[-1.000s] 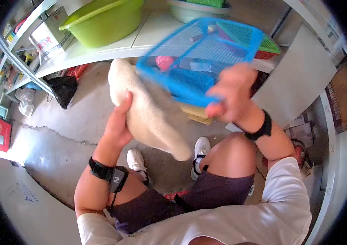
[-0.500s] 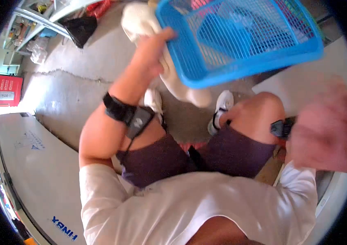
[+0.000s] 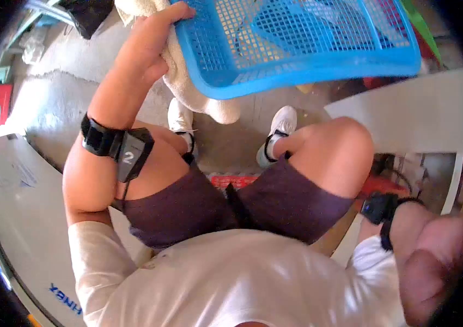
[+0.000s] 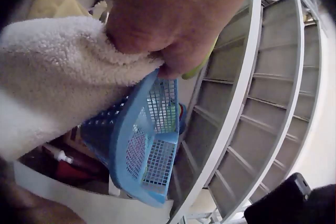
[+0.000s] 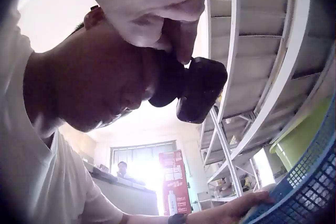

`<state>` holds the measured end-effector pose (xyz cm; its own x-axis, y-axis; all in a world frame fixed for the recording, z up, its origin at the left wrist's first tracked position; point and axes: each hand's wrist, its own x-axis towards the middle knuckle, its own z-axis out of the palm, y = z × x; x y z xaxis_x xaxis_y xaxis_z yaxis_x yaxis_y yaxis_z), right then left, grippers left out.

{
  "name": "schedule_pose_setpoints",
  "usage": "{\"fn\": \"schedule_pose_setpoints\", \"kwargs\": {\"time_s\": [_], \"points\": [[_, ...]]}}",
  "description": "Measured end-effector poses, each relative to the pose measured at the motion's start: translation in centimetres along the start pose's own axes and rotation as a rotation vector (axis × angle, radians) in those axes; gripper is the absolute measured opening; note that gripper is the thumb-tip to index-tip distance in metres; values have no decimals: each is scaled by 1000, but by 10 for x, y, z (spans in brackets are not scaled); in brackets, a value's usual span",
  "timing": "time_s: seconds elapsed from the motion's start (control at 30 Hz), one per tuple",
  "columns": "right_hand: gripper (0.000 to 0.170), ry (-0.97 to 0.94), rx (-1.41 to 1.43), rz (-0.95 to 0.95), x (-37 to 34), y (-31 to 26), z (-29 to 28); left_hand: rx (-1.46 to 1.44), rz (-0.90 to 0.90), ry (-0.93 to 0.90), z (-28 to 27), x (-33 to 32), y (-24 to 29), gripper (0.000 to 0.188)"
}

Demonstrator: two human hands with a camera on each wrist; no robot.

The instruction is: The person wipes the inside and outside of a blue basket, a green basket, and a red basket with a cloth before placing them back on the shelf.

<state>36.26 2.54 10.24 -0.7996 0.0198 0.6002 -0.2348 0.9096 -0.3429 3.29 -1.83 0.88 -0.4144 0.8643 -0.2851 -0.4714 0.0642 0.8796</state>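
Cloth of cream terry (image 3: 181, 79) and a blue plastic mesh basket (image 3: 308, 72) are over grey concrete floor (image 3: 237, 150), clamped in my left hand (image 3: 148, 43) in the head view, bunched together in the left-wrist one, presumably for one-handed carrying, while the right-wrist view shows my right hand (image 5: 157, 11), grip unclear, at a boxy black camera (image 5: 202, 91).

At the head view's left, the floor (image 3: 38, 102) is washed out by glare. In the right wrist view, the person's head (image 5: 89, 77) is shadowed against a bright window (image 5: 147, 154). All 3 pictures are bowed and darkened toward the edges.
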Motion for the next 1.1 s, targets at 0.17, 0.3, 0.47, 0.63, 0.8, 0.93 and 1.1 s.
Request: {"fn": "schedule_pose_setpoints", "kwargs": {"time_s": [0.17, 0.3, 0.47, 0.63, 0.8, 0.93, 1.1], "points": [[18, 58, 10, 46, -21, 1, -4, 37, 107, 160, 4, -7, 3, 36], [19, 31, -3, 63, -28, 6, 7, 12, 58, 97, 23, -18, 13, 35], [20, 95, -19, 130, -18, -4, 1, 56, 97, 113, 4, -9, 15, 29], [22, 164, 0, 126, -9, -20, -5, 103, 115, 52, 6, -9, 11, 39], [24, 306, 51, 128, 9, -26, -11, 63, 211, 60, 9, -12, 9, 42], [25, 495, 114, 110, 31, -21, -13, 89, 141, 121, 11, -21, 20, 45], [27, 701, 15, 63, 59, 42, -6, 70, 195, 169, 11, -18, 12, 43]]}}
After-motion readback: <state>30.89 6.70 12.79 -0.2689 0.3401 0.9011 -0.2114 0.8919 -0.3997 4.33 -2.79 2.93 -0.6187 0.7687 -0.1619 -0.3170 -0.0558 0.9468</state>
